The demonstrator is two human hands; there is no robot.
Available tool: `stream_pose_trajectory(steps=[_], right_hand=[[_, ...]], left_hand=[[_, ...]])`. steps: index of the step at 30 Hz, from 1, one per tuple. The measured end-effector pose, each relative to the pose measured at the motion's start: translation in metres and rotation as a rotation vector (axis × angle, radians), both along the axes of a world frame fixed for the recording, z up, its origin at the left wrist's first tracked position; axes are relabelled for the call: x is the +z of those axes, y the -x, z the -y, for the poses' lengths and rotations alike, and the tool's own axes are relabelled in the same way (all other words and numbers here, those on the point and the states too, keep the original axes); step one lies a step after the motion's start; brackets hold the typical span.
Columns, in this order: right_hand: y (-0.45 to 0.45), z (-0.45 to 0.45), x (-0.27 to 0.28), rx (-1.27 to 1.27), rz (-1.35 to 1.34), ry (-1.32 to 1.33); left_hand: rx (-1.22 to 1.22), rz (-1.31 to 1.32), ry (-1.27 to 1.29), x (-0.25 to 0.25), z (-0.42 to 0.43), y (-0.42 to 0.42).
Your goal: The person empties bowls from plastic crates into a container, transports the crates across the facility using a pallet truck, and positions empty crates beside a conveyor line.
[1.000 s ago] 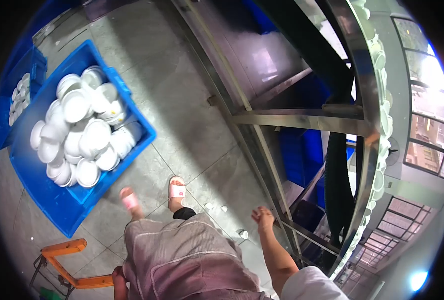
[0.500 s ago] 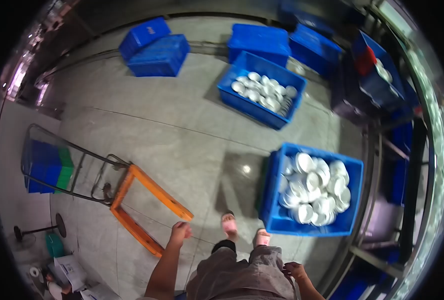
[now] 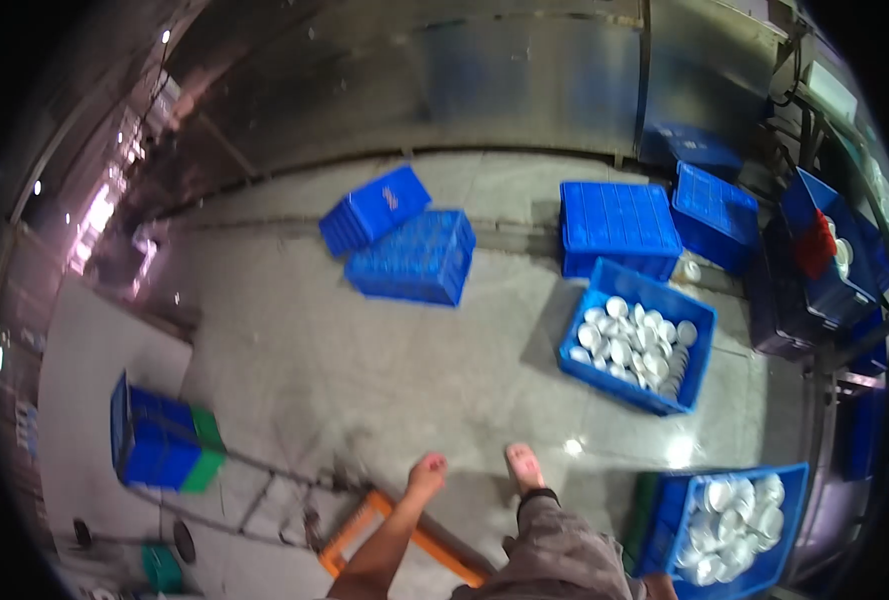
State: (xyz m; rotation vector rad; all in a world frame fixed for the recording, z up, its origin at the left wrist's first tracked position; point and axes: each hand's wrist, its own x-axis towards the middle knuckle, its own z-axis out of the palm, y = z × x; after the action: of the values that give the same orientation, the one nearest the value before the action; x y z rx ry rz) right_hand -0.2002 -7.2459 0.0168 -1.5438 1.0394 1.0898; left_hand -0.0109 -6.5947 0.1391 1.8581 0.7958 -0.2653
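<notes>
My left hand (image 3: 428, 474) hangs in the air with its fingers curled in, and nothing shows in it. Below and beside it lies the orange forked base (image 3: 367, 522) of a hand truck, whose dark tubular frame (image 3: 255, 505) stretches left. My right hand (image 3: 660, 588) is at the bottom edge, mostly cut off, with its fingers hidden. Close to it stands a blue crate (image 3: 665, 510) holding many white round pieces (image 3: 730, 525). Farther ahead, another blue crate (image 3: 633, 393) contains similar white pieces (image 3: 635, 340).
Two blue crates (image 3: 415, 260) lean together ahead on the floor. Further blue crates (image 3: 620, 220) stand along the back and right, one with a red item (image 3: 817, 245). Blue and green bins (image 3: 165, 440) are at left. A metal wall (image 3: 465, 90) closes off the back.
The view has tilted up and swung left, so crates and hand truck appear lower and more to the right. One foot has stepped forward. My right hand has sunk mostly out of view.
</notes>
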Motion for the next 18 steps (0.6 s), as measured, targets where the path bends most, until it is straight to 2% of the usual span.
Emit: stream_pose_trajectory(steps=[2, 3, 6, 10, 12, 14, 15, 16, 18], right_hand=[[0.013, 0.000, 0.003, -0.025, -0.063, 0.025], [0.011, -0.005, 0.008, -0.052, -0.085, 0.044], [-0.023, -0.015, 0.012, -0.094, -0.067, 0.058], [-0.099, -0.037, 0.014, -0.157, 0.039, 0.041], [-0.119, -0.045, 0.019, -0.206, 0.076, 0.046], [-0.140, -0.062, 0.031, -0.231, 0.086, 0.061], [-0.116, -0.064, 0.045, -0.143, 0.182, 0.115], [-0.086, -0.075, 0.049, -0.244, 0.111, 0.087], [-0.015, -0.083, 0.021, -0.431, -0.019, 0.018]], left_hand=[[-0.115, -0.072, -0.244, -0.060, -0.028, 0.012], [-0.187, -0.088, -0.333, -0.082, -0.027, -0.013], [-0.125, 0.014, -0.304, -0.052, -0.024, -0.033], [-0.063, 0.153, -0.337, -0.020, -0.061, -0.060], [-0.149, 0.100, -0.462, -0.010, -0.086, -0.062], [-0.210, 0.090, -0.555, 0.035, -0.110, -0.100], [-0.222, 0.057, -0.538, 0.043, -0.122, -0.115], [-0.235, 0.024, -0.523, 0.050, -0.136, -0.134], [-0.304, 0.181, -0.568, 0.071, -0.180, -0.186]])
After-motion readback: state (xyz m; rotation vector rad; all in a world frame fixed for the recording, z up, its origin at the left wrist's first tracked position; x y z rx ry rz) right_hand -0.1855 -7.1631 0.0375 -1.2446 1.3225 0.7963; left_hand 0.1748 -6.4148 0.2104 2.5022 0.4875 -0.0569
